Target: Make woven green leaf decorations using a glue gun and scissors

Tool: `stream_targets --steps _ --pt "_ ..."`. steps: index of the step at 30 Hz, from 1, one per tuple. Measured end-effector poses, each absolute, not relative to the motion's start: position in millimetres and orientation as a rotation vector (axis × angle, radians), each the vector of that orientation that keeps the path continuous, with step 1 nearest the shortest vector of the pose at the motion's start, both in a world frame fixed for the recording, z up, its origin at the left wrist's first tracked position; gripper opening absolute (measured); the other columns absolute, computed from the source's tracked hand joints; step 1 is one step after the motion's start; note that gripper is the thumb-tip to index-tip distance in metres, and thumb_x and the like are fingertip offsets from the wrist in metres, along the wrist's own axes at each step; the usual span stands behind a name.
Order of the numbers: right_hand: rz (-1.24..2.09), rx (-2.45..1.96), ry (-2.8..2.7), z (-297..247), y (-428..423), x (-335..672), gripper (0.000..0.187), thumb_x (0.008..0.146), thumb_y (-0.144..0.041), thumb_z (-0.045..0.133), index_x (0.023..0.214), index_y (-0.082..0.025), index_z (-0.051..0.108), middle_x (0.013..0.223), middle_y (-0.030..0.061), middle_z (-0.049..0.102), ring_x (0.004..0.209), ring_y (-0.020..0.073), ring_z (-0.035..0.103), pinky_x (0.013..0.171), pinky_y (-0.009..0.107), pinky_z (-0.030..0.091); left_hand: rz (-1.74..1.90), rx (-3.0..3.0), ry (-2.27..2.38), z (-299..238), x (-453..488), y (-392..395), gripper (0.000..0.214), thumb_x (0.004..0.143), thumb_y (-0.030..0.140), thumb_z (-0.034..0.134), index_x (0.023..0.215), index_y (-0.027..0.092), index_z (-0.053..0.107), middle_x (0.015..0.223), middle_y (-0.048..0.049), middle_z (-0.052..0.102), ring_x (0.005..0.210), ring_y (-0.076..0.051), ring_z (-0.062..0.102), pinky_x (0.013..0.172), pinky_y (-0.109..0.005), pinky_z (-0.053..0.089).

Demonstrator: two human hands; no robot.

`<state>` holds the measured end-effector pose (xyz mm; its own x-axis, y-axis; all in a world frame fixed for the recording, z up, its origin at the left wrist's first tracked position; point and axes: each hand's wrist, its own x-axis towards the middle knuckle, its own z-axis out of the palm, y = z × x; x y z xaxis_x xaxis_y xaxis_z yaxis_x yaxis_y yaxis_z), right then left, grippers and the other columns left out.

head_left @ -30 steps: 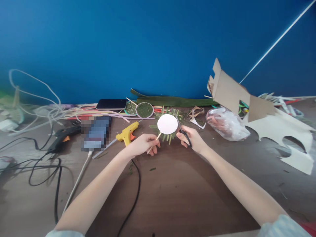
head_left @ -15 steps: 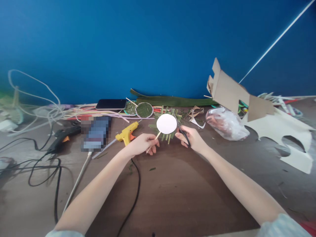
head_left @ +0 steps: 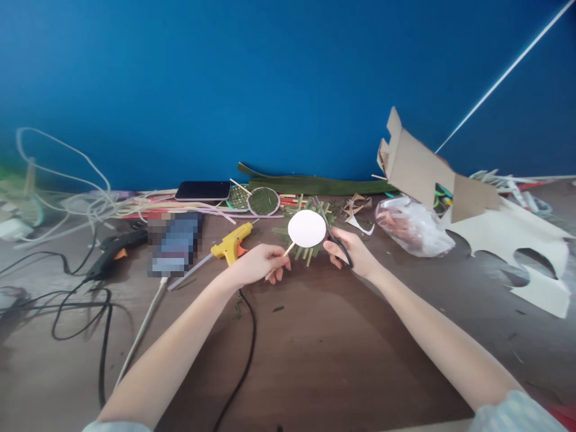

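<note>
My left hand (head_left: 261, 263) is closed on a thin wooden stick (head_left: 288, 248) that carries a white round disc (head_left: 306, 228). Green leaf strips (head_left: 300, 252) stick out from behind the disc all round. My right hand (head_left: 348, 253) grips black-handled scissors (head_left: 335, 237), whose blades point up along the disc's right edge among the strips. Both hands hover just above the brown table (head_left: 315, 354).
A yellow glue gun (head_left: 231, 241) lies left of my left hand, a black glue gun (head_left: 114, 249) and cables farther left. Phones (head_left: 202, 190), woven green discs (head_left: 263, 200) and long leaves (head_left: 315, 183) sit at the back. Cardboard pieces (head_left: 423, 171) and a plastic bag (head_left: 414, 227) fill the right.
The disc on its stick and the scissors have shifted slightly to the right and down; otherwise both hands keep their grips.
</note>
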<state>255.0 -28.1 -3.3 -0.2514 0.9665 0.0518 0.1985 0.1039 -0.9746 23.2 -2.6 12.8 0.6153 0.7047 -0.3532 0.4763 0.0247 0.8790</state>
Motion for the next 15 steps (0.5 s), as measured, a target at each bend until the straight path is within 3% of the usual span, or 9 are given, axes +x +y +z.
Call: stream_targets --steps 15 --pt "1.195 -1.212 -1.611 -3.9 -27.6 257.2 0.041 0.071 -0.053 0.063 0.07 -0.018 0.042 0.056 -0.008 0.034 0.036 0.0037 0.038 0.034 0.019 0.025 0.23 1.631 0.995 10.8 17.8 0.9 0.027 0.08 0.039 0.047 0.075 0.015 0.057 0.054 0.0027 0.054 0.047 -0.009 0.052 0.049 -0.021 0.041"
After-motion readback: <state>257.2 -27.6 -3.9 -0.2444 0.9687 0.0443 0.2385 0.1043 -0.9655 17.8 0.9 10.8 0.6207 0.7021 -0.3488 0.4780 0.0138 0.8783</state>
